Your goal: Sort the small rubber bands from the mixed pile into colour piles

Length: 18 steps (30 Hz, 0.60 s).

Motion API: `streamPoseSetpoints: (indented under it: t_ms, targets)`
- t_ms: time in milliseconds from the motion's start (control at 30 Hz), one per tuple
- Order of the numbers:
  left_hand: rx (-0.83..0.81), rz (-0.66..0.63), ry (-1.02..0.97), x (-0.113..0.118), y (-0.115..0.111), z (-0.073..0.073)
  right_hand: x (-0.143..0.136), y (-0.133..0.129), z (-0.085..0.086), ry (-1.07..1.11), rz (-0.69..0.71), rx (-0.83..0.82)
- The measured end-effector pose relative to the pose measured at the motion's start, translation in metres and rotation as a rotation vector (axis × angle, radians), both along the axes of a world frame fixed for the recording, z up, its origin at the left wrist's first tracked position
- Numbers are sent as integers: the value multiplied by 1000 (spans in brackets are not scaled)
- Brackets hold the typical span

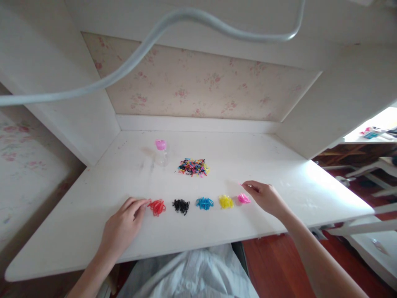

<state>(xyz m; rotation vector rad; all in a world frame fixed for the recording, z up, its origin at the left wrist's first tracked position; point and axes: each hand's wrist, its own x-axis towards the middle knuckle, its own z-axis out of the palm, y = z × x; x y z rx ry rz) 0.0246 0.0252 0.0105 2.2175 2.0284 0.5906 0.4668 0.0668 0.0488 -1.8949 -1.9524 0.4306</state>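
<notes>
My left hand rests at the left end of a row of small piles, its thumb and index finger pinched at the edge of the red rubber bands; a red band appears to be at the fingertips. Over the right end, my right hand pinches a pink rubber band, just above the pile of pink bands. Between them lie piles of black bands, blue bands and yellow bands. Farther back sits a larger heap of mixed-colour bands.
A clear container with a pink lid stands behind the mixed heap, to the left. The white desk has side panels and a back wall. A pale cable crosses the upper view. A white chair is at the right.
</notes>
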Motion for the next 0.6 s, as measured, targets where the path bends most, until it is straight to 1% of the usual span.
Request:
streamPoseSetpoints:
  t_ms: [133, 233, 333, 400, 500, 600]
  targets:
    - [-14, 11, 12, 2, 0, 2, 15, -17, -13, -17, -78, 28]
    - [-21, 17, -9, 2, 1, 1, 23, -28, -23, -27, -113, 17]
    - [-23, 14, -89, -1, 5, -1, 26, -36, -30, -24, -119, -14]
    - [-23, 10, -157, -2, 9, 1, 27, -39, -32, -26, -116, -23]
    - [-10, -25, -196, 7, 17, 13, 28, -40, -35, -19, -104, -9]
    - [1, -103, -162, 32, 26, 35, 30, -40, -40, 18, -132, 11]
